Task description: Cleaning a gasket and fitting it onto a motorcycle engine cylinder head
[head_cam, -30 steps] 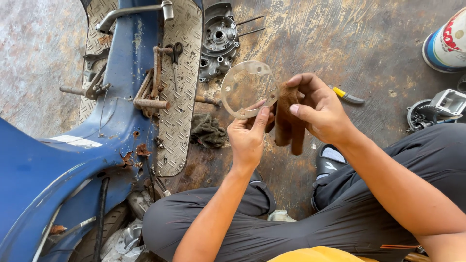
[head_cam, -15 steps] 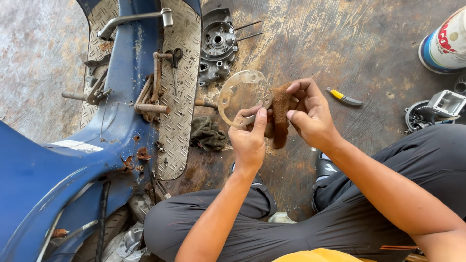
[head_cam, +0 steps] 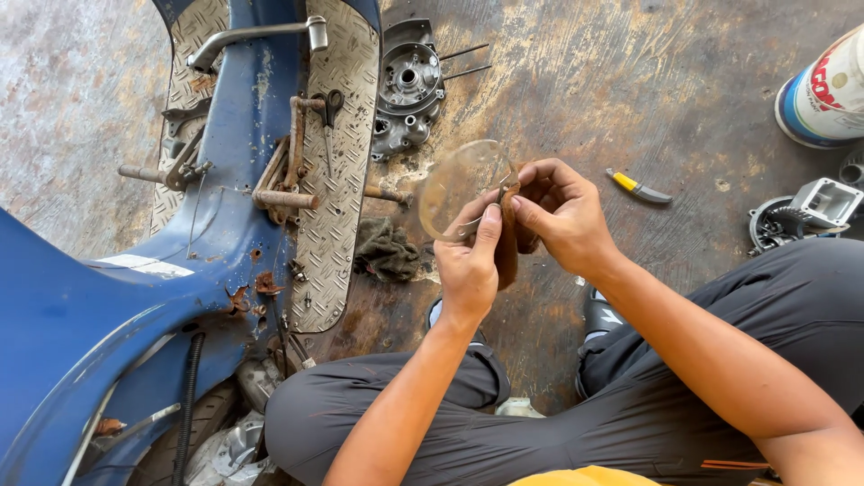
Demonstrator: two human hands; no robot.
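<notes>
We note the left hand (head_cam: 468, 270) closed in a pinch, thumb and fingers gripping the lower edge of a thin, round, transparent plastic disc (head_cam: 459, 184); the disc stands up and away from that hand, over the floor. The right hand (head_cam: 562, 216) is curled shut around a brown, rust-coloured rag (head_cam: 507, 252), pressed against the disc's right edge and touching the left thumb. Left of the left hand lies a crumpled dark cloth (head_cam: 385, 250) on the stained floor (head_cam: 630, 90). Beyond it stands the blue scooter body with its checker-plate footboard (head_cam: 337, 144). Above both hands sits a grey metal engine cover (head_cam: 407, 85). Right of the right hand lies a small yellow-handled tool (head_cam: 637, 186).
</notes>
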